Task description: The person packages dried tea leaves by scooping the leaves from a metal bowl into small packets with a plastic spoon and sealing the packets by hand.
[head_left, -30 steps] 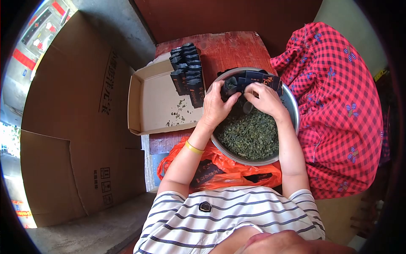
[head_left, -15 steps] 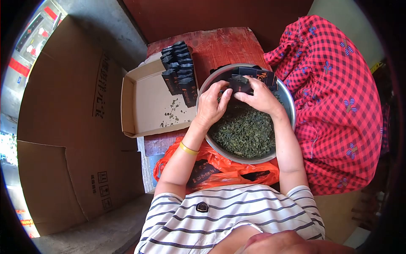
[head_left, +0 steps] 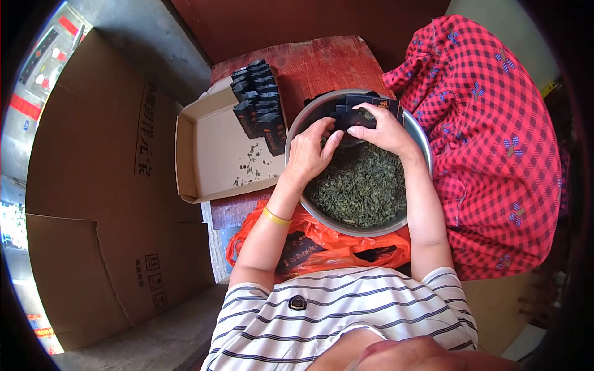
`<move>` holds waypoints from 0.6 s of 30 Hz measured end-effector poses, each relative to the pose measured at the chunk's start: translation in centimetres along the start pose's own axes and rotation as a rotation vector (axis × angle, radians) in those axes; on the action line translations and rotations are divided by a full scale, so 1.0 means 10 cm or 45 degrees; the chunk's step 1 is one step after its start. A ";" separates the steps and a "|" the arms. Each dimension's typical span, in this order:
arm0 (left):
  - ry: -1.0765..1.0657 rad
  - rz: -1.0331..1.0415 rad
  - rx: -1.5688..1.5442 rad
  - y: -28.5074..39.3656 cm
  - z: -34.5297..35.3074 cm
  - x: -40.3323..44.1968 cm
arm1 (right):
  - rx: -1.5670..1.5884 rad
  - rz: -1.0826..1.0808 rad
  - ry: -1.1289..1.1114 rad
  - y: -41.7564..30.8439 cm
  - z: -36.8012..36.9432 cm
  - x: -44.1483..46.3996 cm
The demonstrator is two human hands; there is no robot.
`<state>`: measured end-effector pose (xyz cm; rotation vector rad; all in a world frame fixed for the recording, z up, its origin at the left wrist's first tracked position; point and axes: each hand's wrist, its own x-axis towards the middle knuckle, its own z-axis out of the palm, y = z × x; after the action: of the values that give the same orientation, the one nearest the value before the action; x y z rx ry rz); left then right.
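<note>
A small black packet [head_left: 355,128] is gripped by my right hand [head_left: 385,134] over the back of a metal basin [head_left: 296,117]; some leaf shows near its top. My left hand [head_left: 309,150] is just left of the packet, thumb and forefinger apart, with nothing visible between them. Loose dried green leaves [head_left: 362,193], resembling tea, lie in the basin below both hands. Several flat black packets [head_left: 388,106] with orange print lean at the basin's back rim, partly hidden by my right hand.
Left of the basin, a shallow cardboard tray [head_left: 207,145] holds rows of upright black packets [head_left: 260,102] and scattered leaf bits. An orange plastic bag [head_left: 322,238] lies in front. A large cardboard box [head_left: 105,185] stands left; red checked cloth [head_left: 482,148] drapes right. The table [head_left: 322,65] is red.
My left fingers have come off the packet and spread a little. The packet has tilted in my right hand, and leaf now shows at its top.
</note>
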<state>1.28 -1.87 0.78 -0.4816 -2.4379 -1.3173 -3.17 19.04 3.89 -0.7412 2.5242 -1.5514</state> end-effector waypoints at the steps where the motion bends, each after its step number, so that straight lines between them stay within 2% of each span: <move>1: -0.019 -0.019 0.039 0.00 0.01 0.00 | -0.181 0.005 -0.051 0.12 0.03 0.01; 3: -0.012 0.021 0.077 -0.05 0.03 -0.01 | -0.445 -0.031 -0.037 0.17 0.07 -0.01; 6: 0.038 0.092 0.125 -0.06 0.04 0.01 | -0.171 -0.010 0.090 0.10 0.02 0.02; 7: 0.056 0.120 0.137 -0.07 0.04 -0.01 | -0.167 -0.011 0.078 0.11 0.03 0.03; 9: 0.066 0.156 0.142 -0.09 0.05 -0.02 | -0.404 0.111 -0.027 0.13 0.05 0.01; 11: 0.079 0.214 0.140 -0.07 0.05 0.01 | -0.408 0.050 0.059 0.10 0.08 0.01; 13: 0.025 0.151 0.083 -0.02 0.03 -0.02 | -0.114 0.076 0.053 0.08 0.10 0.03; 14: 0.028 0.143 0.088 -0.04 0.03 -0.03 | -0.174 -0.010 0.010 0.05 0.13 0.02; 18: -0.011 0.087 0.038 -0.09 0.03 -0.02 | -0.080 -0.017 -0.040 -0.04 0.12 0.01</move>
<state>1.01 -2.15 -0.14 -0.5593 -2.4219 -1.2520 -2.69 17.84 3.70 -0.7853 2.5607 -1.4587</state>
